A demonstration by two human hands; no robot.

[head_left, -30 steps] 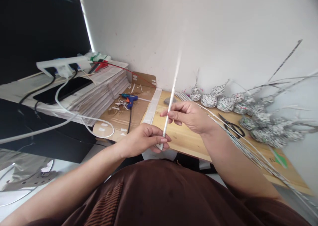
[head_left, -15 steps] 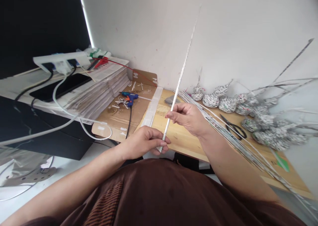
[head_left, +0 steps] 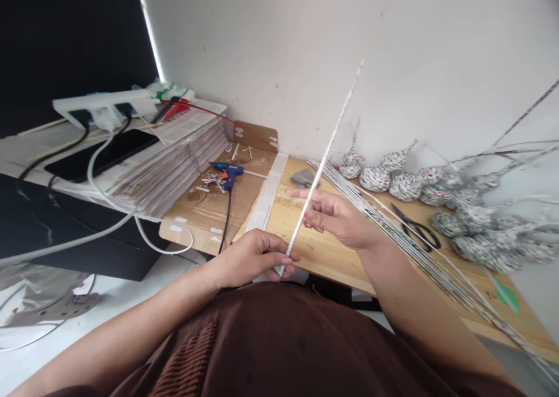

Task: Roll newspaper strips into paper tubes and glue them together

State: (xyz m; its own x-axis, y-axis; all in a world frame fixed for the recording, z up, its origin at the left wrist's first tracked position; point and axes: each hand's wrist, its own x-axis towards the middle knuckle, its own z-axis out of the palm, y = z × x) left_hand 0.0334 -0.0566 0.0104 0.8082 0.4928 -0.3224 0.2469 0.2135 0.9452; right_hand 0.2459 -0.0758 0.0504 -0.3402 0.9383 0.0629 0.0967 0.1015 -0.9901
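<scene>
A long, thin white paper tube [head_left: 328,146] slants up and to the right in front of the wall. Its lower end is pinched between the thumb and fingers of my left hand [head_left: 259,257], close to my body. Higher up, my right hand [head_left: 334,215] lies against the tube with its index finger stretched out past it and the thumb just to its right. The fingers of this hand are apart, not closed round the tube.
Woven paper shapes [head_left: 405,184], black scissors [head_left: 417,228] and a bundle of paper tubes [head_left: 393,232] lie right on the wooden table. A blue glue gun [head_left: 231,174] rests on cardboard [head_left: 192,213], beside stacked paper [head_left: 174,158] with a phone [head_left: 102,154].
My right hand has opened from its pinch on the tube, its index finger now extended. The tube leans further right. The view has shifted slightly.
</scene>
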